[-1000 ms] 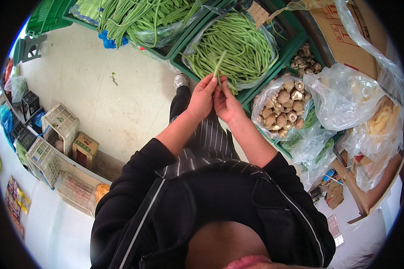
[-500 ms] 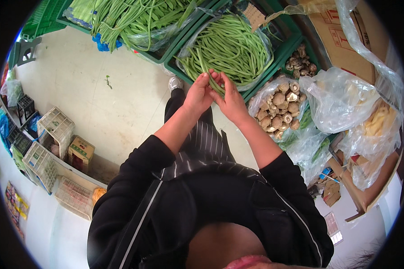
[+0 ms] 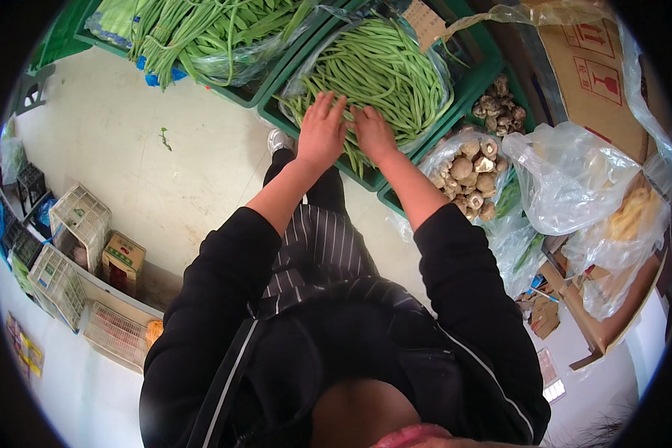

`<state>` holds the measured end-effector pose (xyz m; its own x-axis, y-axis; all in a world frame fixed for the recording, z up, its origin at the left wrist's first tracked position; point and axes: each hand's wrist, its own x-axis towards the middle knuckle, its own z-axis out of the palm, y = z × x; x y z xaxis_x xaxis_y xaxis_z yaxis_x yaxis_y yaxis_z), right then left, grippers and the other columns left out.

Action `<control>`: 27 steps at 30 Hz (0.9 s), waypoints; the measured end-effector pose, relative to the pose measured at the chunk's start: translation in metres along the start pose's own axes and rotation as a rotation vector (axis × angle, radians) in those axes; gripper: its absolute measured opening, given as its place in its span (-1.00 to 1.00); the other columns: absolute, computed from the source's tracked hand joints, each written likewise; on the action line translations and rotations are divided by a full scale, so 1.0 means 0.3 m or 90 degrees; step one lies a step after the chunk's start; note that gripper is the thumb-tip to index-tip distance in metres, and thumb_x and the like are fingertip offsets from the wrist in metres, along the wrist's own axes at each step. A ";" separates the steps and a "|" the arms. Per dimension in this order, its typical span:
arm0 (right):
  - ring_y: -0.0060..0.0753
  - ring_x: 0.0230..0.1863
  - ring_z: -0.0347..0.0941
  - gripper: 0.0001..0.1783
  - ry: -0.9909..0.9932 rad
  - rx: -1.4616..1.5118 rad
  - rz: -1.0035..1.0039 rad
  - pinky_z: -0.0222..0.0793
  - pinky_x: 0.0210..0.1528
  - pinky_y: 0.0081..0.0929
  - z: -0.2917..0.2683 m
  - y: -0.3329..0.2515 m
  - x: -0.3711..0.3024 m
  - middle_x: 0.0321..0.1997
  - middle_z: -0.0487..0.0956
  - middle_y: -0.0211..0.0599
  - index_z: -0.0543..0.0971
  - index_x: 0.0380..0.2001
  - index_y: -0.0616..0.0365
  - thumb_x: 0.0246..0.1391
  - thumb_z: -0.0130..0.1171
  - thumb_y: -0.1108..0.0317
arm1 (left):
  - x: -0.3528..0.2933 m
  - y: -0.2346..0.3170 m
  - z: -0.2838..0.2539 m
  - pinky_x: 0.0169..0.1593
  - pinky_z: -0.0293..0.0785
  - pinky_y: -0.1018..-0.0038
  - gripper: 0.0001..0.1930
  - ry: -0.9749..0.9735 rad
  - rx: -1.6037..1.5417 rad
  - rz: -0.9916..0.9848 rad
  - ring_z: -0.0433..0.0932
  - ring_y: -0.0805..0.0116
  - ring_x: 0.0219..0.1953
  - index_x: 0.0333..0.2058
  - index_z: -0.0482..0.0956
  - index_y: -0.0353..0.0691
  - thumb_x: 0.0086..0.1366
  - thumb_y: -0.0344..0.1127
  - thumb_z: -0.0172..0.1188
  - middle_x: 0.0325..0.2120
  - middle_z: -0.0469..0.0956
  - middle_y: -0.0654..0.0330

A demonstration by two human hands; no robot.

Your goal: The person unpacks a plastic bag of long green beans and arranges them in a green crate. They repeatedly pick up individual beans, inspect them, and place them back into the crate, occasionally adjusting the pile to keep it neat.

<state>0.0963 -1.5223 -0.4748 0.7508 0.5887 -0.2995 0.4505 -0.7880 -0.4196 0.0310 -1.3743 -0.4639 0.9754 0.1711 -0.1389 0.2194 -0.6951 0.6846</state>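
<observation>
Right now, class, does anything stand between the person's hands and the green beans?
Nothing visible does. The left hand and right hand are past the near rim of the green crate, fingers over the green beans; contact is hard to tell.

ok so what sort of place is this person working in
Probably a produce shop or its storeroom: a green crate is heaped with long green beans, brown mushrooms lie beside it, and pale plastic crates stand across the floor.
</observation>
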 end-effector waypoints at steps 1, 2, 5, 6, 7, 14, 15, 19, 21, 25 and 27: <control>-0.07 -0.10 0.46 -0.64 -0.006 -0.011 -0.007 0.44 -0.10 -0.17 -0.014 0.012 -0.007 -0.19 0.51 -0.22 0.53 -0.02 0.02 0.12 0.15 0.20 | -0.012 -0.005 0.006 0.33 0.07 0.15 -0.46 -0.027 0.067 0.089 0.16 0.01 0.32 0.22 0.29 -0.19 0.29 -0.21 0.11 0.25 0.25 -0.02; -0.06 -0.09 0.46 -0.64 0.027 0.002 -0.008 0.43 -0.08 -0.19 -0.040 0.030 -0.012 -0.18 0.51 -0.21 0.54 -0.02 0.02 0.12 0.16 0.20 | -0.021 -0.009 0.010 0.36 0.03 0.17 -0.42 -0.146 0.129 0.062 0.06 0.07 0.38 0.27 0.25 -0.05 0.28 -0.21 0.13 0.31 0.17 0.09; -0.01 -0.03 0.44 -0.66 0.128 0.074 0.063 0.40 -0.01 -0.18 -0.152 0.127 -0.028 -0.09 0.53 -0.21 0.57 -0.09 0.06 0.12 0.16 0.13 | -0.032 -0.032 0.012 0.37 0.02 0.18 -0.37 -0.195 0.152 0.086 0.05 0.11 0.39 0.30 0.19 -0.03 0.27 -0.20 0.15 0.32 0.16 0.14; 0.00 -0.01 0.42 -0.64 0.191 0.072 0.135 0.39 0.00 -0.16 -0.188 0.175 -0.026 -0.06 0.53 -0.17 0.56 -0.09 0.07 0.11 0.18 0.13 | -0.031 -0.038 0.013 0.36 0.03 0.21 -0.33 -0.182 0.162 0.096 0.04 0.15 0.39 0.32 0.17 0.02 0.25 -0.17 0.17 0.30 0.19 0.17; 0.01 0.00 0.42 -0.59 0.217 0.046 0.225 0.39 0.00 -0.16 -0.217 0.223 -0.017 -0.04 0.53 -0.13 0.55 -0.07 0.08 0.08 0.21 0.10 | -0.031 -0.045 0.013 0.36 0.03 0.22 -0.33 -0.185 0.163 0.102 0.04 0.15 0.39 0.31 0.17 0.02 0.24 -0.17 0.18 0.30 0.20 0.17; -0.01 0.06 0.45 -0.39 0.097 0.045 0.402 0.41 0.02 -0.17 -0.188 0.405 0.058 -0.03 0.55 -0.03 0.40 0.09 0.12 0.03 0.27 0.07 | -0.053 -0.072 0.006 0.36 0.07 0.22 -0.29 -0.194 0.183 0.128 0.07 0.16 0.38 0.31 0.18 0.07 0.19 -0.19 0.24 0.29 0.20 0.20; -0.01 0.05 0.46 -0.41 0.090 0.050 0.390 0.41 0.01 -0.17 -0.185 0.409 0.058 -0.04 0.56 -0.02 0.40 0.07 0.13 0.04 0.27 0.07 | -0.056 -0.071 0.005 0.36 0.07 0.21 -0.28 -0.195 0.181 0.130 0.07 0.15 0.38 0.32 0.17 0.08 0.19 -0.19 0.24 0.30 0.20 0.20; -0.04 0.01 0.48 -0.51 0.172 0.119 0.270 0.42 -0.03 -0.23 -0.209 0.396 0.017 -0.05 0.56 -0.04 0.45 -0.01 0.20 0.08 0.25 0.15 | -0.054 -0.060 -0.002 0.35 0.07 0.22 -0.24 -0.235 0.229 0.116 0.05 0.17 0.38 0.34 0.12 0.13 0.19 -0.19 0.25 0.31 0.16 0.22; -0.06 0.00 0.48 -0.55 0.223 0.159 0.256 0.42 -0.05 -0.26 -0.223 0.372 -0.027 -0.05 0.57 -0.06 0.47 -0.04 0.23 0.09 0.24 0.17 | -0.043 -0.059 -0.003 0.36 0.06 0.19 -0.26 -0.210 0.225 0.145 0.11 0.14 0.34 0.33 0.16 0.11 0.19 -0.18 0.25 0.27 0.20 0.19; -0.06 -0.12 0.53 -0.60 0.343 0.239 0.219 0.42 -0.09 -0.22 -0.252 0.311 -0.107 -0.13 0.59 -0.11 0.46 -0.03 0.19 0.14 0.20 0.21 | 0.002 -0.082 0.002 0.37 0.01 0.13 -0.30 -0.213 0.251 0.236 0.14 0.06 0.30 0.29 0.25 0.05 0.17 -0.09 0.26 0.22 0.24 0.09; -0.10 -0.15 0.57 -0.62 0.366 0.304 0.283 0.44 -0.08 -0.29 -0.268 0.269 -0.132 -0.14 0.62 -0.10 0.45 0.00 0.15 0.16 0.19 0.24 | 0.022 -0.104 0.000 0.37 -0.02 0.12 -0.29 -0.190 0.254 0.295 0.11 0.04 0.31 0.29 0.26 0.03 0.17 -0.03 0.26 0.22 0.23 0.06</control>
<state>0.1418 -1.6238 -0.4279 0.9946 -0.0399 -0.0954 -0.0966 -0.6879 -0.7193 0.0306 -1.3515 -0.4860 0.9217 -0.3670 -0.1255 -0.2879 -0.8642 0.4127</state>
